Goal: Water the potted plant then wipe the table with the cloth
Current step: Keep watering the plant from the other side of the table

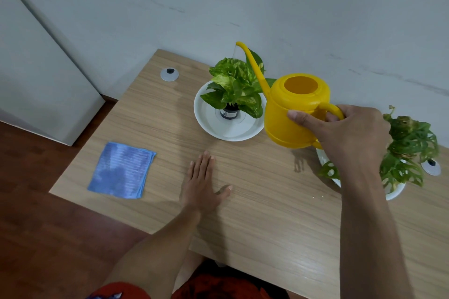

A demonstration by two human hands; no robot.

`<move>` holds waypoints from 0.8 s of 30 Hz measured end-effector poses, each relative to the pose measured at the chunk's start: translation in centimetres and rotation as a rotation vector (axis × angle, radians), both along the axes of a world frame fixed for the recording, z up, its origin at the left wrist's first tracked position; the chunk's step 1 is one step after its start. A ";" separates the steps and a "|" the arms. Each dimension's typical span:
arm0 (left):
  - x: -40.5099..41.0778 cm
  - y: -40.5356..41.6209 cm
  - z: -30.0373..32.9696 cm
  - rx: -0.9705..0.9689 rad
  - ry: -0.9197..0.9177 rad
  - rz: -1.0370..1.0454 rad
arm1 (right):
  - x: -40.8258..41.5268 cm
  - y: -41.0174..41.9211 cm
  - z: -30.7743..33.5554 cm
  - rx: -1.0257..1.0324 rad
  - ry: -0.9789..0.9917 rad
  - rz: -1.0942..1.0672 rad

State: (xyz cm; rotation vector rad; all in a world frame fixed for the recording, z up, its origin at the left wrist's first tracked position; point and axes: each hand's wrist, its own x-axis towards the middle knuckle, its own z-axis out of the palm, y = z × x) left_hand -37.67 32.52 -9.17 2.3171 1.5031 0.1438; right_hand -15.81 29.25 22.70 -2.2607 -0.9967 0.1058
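Note:
A yellow watering can (291, 109) is held above the table by its handle in my right hand (345, 136). Its long spout curves up and left over a leafy potted plant (237, 85), and a thin stream of water drops from the tip onto the leaves. The plant's small dark pot stands in a white saucer (211, 126). My left hand (202, 184) lies flat on the wooden table (267, 201), fingers apart, holding nothing. A folded blue cloth (121, 170) lies near the table's left edge, apart from both hands.
A second plant (410, 153) in a white pot stands at the right, partly behind my right forearm. Two round white cable grommets sit in the table, one at the back left (169, 74), one at the far right (431, 166). The wall runs close behind the table.

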 end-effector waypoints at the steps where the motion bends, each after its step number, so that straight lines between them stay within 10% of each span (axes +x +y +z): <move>1: 0.0 0.0 0.0 0.002 -0.002 0.000 | -0.1 -0.1 0.0 0.004 0.001 0.006; 24: -0.1 0.0 -0.4 0.013 0.044 -0.009 | -0.5 -2.8 0.2 -0.031 -0.002 0.058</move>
